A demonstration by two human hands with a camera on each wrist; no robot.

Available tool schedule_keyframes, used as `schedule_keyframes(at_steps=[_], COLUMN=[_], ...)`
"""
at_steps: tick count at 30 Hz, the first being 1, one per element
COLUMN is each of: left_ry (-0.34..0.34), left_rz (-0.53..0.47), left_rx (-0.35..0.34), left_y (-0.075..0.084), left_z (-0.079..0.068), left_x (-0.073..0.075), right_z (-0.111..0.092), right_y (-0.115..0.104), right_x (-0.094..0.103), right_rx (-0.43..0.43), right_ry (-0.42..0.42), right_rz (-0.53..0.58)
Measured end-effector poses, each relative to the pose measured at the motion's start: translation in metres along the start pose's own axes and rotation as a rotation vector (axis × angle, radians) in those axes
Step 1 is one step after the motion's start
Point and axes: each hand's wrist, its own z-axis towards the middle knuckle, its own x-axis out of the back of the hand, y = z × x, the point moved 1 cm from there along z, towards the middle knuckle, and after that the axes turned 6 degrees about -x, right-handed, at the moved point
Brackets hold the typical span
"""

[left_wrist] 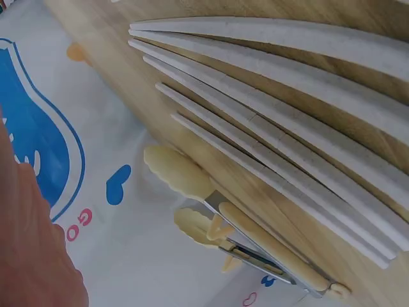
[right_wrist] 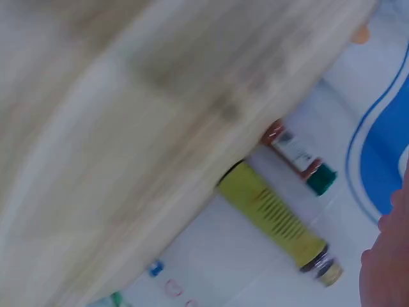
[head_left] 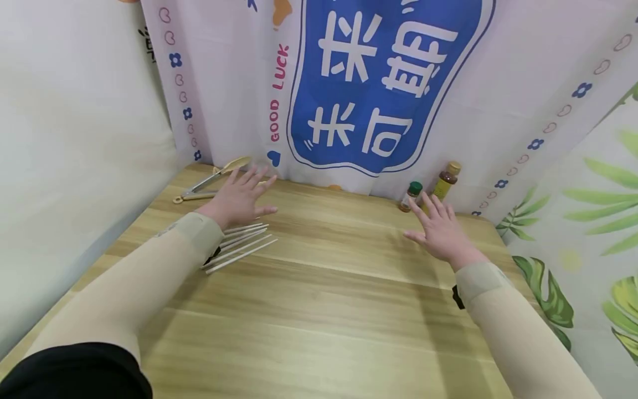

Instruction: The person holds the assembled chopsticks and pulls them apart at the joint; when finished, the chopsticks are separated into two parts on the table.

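Observation:
My left hand point(head_left: 239, 199) is spread with its fingers extended, above the left part of the table and holding nothing. Below it several pale chopsticks point(head_left: 242, 254) lie roughly side by side; the left wrist view shows these sticks point(left_wrist: 275, 109) close up. Beyond that hand rest tongs point(head_left: 201, 185) with cream tips and metal arms. My right hand point(head_left: 441, 230), fingers also spread, holds nothing over the right side. Just past its fingertips stand a small green-capped bottle point(head_left: 411, 197) and a taller yellow-labelled bottle point(head_left: 445, 182), partly covered by the fingers.
The wooden table point(head_left: 319, 299) reaches back to a printed cloth point(head_left: 239, 72) with a blue panel. A plain white cloth point(head_left: 75, 111) hangs on the left, and a leaf-patterned one point(head_left: 593, 233) borders the right edge.

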Motion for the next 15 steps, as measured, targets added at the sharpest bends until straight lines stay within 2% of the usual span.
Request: schedule_keyframes(at_steps=[4, 7, 11, 15], left_ry=[0.042, 0.068, 0.087, 0.153], left_rz=[-0.03, -0.067, -0.126, -0.148], left_rx=[0.027, 0.05, 0.056, 0.059], left_y=[-0.008, -0.012, -0.014, -0.012], left_z=[-0.011, -0.022, -0.038, -0.054], left_x=[0.004, 0.012, 0.019, 0.019], right_z=[0.03, 0.052, 0.076, 0.091], right_y=[-0.029, -0.061, -0.114, -0.174], right_x=[0.004, 0.007, 0.007, 0.001], right_rx=[0.056, 0.113, 0.204, 0.308], right_ry=[0.043, 0.05, 0.041, 0.029], right_rz=[0.049, 0.076, 0.093, 0.127])
